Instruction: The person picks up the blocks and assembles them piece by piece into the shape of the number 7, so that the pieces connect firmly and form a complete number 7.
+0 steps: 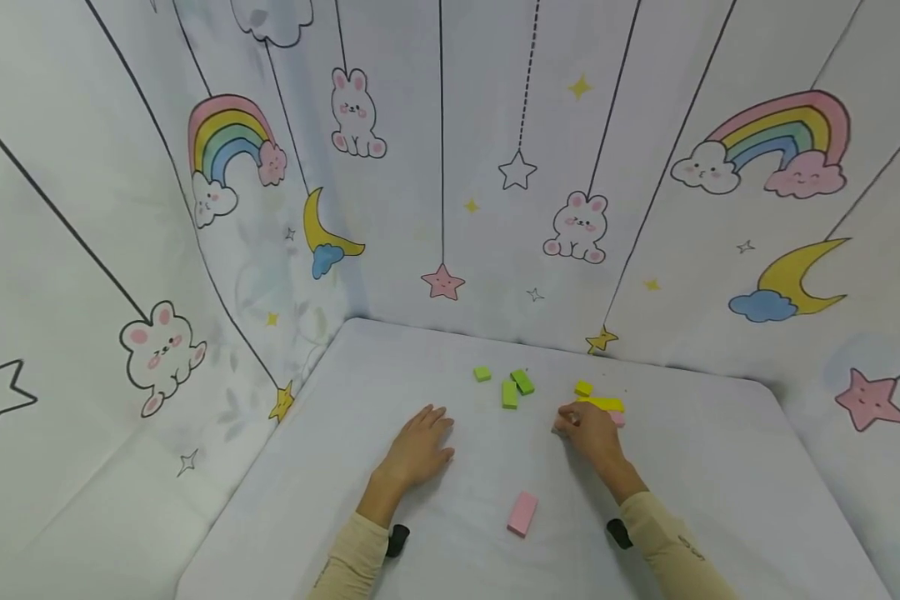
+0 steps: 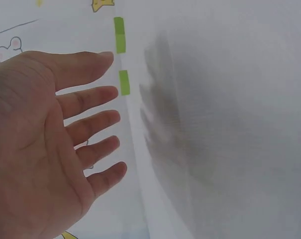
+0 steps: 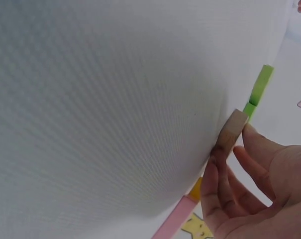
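My right hand point(image 1: 594, 435) pinches a small block point(image 3: 232, 129) between thumb and fingertips, close over the table. That block looks pinkish in the head view and brownish in shadow in the right wrist view; the fingers partly hide it. Right beside this hand are a long yellow block point(image 1: 607, 404), a small yellow block point(image 1: 583, 388) and a pink block point(image 1: 618, 419) mostly covered by the hand. Holding nothing, my left hand point(image 1: 417, 450) hovers palm down with its fingers spread, left of the blocks. Between the hands, nearer to me, lies another pink block point(image 1: 522, 514).
Three green blocks lie farther back: a small one point(image 1: 482, 374), an upright-looking one point(image 1: 509, 395) and a tilted one point(image 1: 522, 382). A white cloth covers the table point(image 1: 330, 400). Patterned fabric walls point(image 1: 487, 242) stand behind it and at the sides.
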Action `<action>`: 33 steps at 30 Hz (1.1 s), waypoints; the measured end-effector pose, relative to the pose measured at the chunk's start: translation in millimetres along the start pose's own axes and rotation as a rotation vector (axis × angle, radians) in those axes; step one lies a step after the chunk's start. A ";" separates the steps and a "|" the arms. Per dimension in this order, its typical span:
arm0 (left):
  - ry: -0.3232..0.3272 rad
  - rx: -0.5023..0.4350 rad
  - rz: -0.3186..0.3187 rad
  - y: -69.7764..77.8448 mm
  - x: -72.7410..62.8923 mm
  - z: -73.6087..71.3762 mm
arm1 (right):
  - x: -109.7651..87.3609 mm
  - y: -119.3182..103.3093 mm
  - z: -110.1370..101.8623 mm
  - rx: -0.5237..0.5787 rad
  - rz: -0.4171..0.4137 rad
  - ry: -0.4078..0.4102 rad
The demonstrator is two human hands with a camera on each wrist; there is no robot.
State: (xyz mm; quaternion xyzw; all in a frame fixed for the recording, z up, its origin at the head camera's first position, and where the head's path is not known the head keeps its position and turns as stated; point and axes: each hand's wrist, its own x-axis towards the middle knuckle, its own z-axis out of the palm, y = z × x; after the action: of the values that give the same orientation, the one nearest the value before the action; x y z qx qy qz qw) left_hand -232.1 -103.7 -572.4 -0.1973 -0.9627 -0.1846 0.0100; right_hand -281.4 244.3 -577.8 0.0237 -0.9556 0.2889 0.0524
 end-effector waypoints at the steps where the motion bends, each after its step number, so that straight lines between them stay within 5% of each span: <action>1: 0.008 -0.001 0.001 0.4 0.1 -0.3 | -0.3 -0.4 0.5 0.004 0.000 -0.005; 17: 0.049 -0.058 0.031 21.1 -7.2 -4.7 | -7.5 -6.0 5.5 -0.002 0.013 -0.027; 33: 0.046 -0.047 0.065 36.1 -6.8 9.8 | -20.7 -6.9 7.4 0.006 0.029 -0.034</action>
State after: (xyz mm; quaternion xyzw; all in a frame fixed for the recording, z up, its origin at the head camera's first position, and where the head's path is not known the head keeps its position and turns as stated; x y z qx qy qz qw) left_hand -211.5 -72.0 -569.5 -0.2244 -0.9508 -0.2110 0.0337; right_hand -261.0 234.7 -582.5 0.0149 -0.9558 0.2920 0.0320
